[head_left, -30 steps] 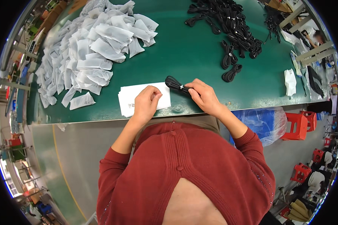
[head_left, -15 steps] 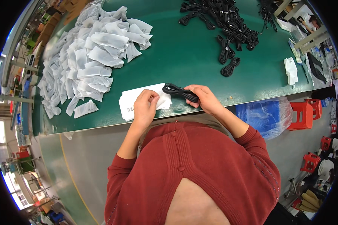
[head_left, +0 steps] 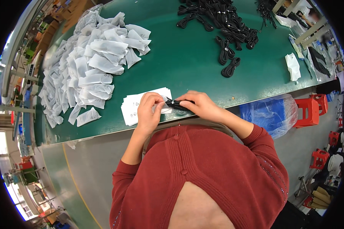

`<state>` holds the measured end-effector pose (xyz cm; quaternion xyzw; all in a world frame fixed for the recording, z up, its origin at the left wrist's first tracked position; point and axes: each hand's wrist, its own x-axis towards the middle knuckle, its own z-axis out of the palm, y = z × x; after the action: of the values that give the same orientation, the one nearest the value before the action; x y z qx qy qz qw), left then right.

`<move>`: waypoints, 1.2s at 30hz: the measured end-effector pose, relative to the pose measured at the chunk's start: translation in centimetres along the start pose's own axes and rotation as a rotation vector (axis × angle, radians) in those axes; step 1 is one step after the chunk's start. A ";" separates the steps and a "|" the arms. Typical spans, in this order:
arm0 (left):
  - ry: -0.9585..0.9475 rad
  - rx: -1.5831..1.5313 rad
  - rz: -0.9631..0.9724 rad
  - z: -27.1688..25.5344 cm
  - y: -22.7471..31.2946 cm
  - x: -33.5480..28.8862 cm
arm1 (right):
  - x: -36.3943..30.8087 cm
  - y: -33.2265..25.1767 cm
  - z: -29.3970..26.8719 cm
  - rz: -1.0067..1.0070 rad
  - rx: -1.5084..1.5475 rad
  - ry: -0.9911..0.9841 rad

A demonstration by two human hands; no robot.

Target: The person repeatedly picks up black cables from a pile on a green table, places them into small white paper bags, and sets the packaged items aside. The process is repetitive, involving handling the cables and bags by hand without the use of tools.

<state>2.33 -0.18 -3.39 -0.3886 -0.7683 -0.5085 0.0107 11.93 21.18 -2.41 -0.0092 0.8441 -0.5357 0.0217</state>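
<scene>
**Bundled cable at the mouth of a white pouch**

A small black coiled cable [head_left: 176, 104], bound at its middle by a pale tie, lies roughly level, lengthwise left to right, just past the near edge of the green counter [head_left: 187, 65]. Its right part is hidden under the right hand [head_left: 198, 105]; its left end meets a white plastic pouch [head_left: 158, 107] pinched open in the left hand [head_left: 149, 110]. The pouch overlaps the right edge of a flat stack of white pouches [head_left: 135, 105] on the counter.

A heap of filled white pouches [head_left: 88, 72] covers the worktop's left, flat white printed bags [head_left: 135, 107] stacked at its near edge, one more pouch [head_left: 293, 66] far right.
</scene>
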 end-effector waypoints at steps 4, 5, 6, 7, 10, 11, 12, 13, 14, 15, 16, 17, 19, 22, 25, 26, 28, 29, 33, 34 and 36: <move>0.026 0.070 0.009 -0.7 0.1 0.9 | 0.4 -0.4 -0.3 -0.565 -0.442 0.205; 0.030 0.087 0.006 -0.8 0.1 1.0 | 0.8 -0.5 -0.4 -0.611 -0.441 0.223; 0.020 0.095 0.029 -0.7 0.2 1.1 | 1.0 -0.5 -0.2 -0.656 -0.440 0.242; 0.010 0.103 0.053 -0.6 0.5 1.2 | 1.2 -0.4 0.1 -0.605 -0.394 0.297; 0.016 0.131 0.114 -0.5 1.2 1.8 | 1.7 -0.8 1.5 -0.378 -0.179 0.408; 0.023 0.140 0.133 -0.5 1.3 2.2 | 1.7 -1.5 2.1 -0.256 -0.055 0.408; 0.042 0.047 0.074 -0.7 1.2 2.6 | 1.9 -2.0 2.3 -0.137 0.066 0.410; 0.056 -0.048 0.013 -1.2 0.9 3.0 | 2.2 -1.8 2.3 -0.330 0.003 0.370; 0.069 -0.144 -0.048 -1.9 0.6 3.6 | 2.6 -1.8 2.3 -0.530 0.115 0.382; 0.111 -0.344 -0.156 -3.1 0.4 4.3 | 2.6 -2.1 1.4 -0.541 0.076 0.421; 0.148 -0.544 -0.266 -4.6 0.2 5.2 | 2.7 -2.3 0.4 -0.551 0.037 0.462; 0.185 -0.662 -0.283 -6.4 -0.7 6.1 | 2.5 -2.2 -1.0 -0.485 -0.032 0.539; 0.258 -0.744 -0.254 -10.0 -2.5 8.4 | 2.2 -0.7 -4.8 -0.435 -0.461 0.818; 0.537 -0.173 -0.002 -10.9 -2.7 10.7 | -0.1 2.1 -9.3 0.086 -0.868 0.937; 0.472 0.218 0.042 -9.1 -1.0 9.0 | -2.0 5.0 -10.2 0.340 -0.977 0.748; 0.368 0.103 -0.017 -7.3 -1.3 7.6 | -2.4 5.6 -9.6 0.337 -0.995 0.719; 0.048 0.118 -0.009 -4.5 -0.4 4.9 | -2.7 4.9 -8.8 0.326 -0.942 0.702; -0.076 0.146 -0.053 -3.3 0.3 3.6 | -2.8 4.7 -8.4 0.325 -0.915 0.697; -0.152 0.229 -0.020 0.3 -0.2 0.2 | -2.6 5.6 -7.2 0.164 -0.776 0.841; -0.121 0.298 0.036 0.6 -0.5 0.0 | -2.5 5.4 -6.5 0.131 -0.670 0.841; -0.110 0.274 -0.009 1.1 -1.0 -0.3 | -2.2 5.4 -4.5 0.096 -0.234 0.792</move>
<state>2.30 0.30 -4.82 -0.4075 -0.8316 -0.3769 0.0192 13.98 27.65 -5.27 0.2347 0.8418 -0.3966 -0.2810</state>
